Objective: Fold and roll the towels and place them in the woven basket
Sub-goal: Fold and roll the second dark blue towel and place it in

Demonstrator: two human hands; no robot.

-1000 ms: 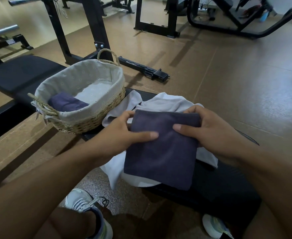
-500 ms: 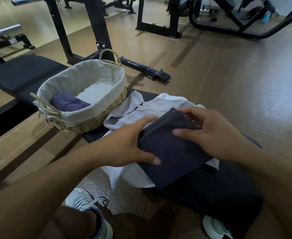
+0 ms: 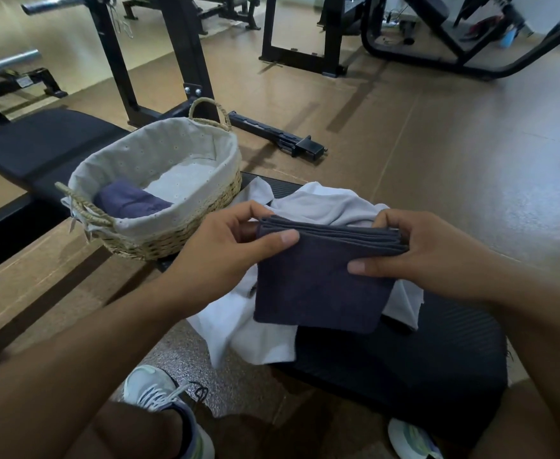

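Observation:
A folded dark grey towel [image 3: 318,286] hangs in front of me, its stacked folded edges facing up. My left hand [image 3: 225,253] pinches its top left corner, thumb in front. My right hand [image 3: 417,250] pinches the top right corner the same way. Under it a loose white towel [image 3: 325,202] lies spread on a black padded bench [image 3: 421,359]. The woven basket [image 3: 172,240], lined with pale cloth, stands to the left on the bench end. One rolled dark blue towel [image 3: 129,202] lies inside it at the near left.
Black gym machine frames [image 3: 159,61] rise behind the basket, with a second black bench pad [image 3: 40,140] at the left. A black bar part [image 3: 278,137] lies on the brown floor. My two sneakers [image 3: 163,412] stand below the bench.
The dark grey towel was folded over again and lifted level; it now hangs as a smaller square held by its top corners, both hands higher than before.

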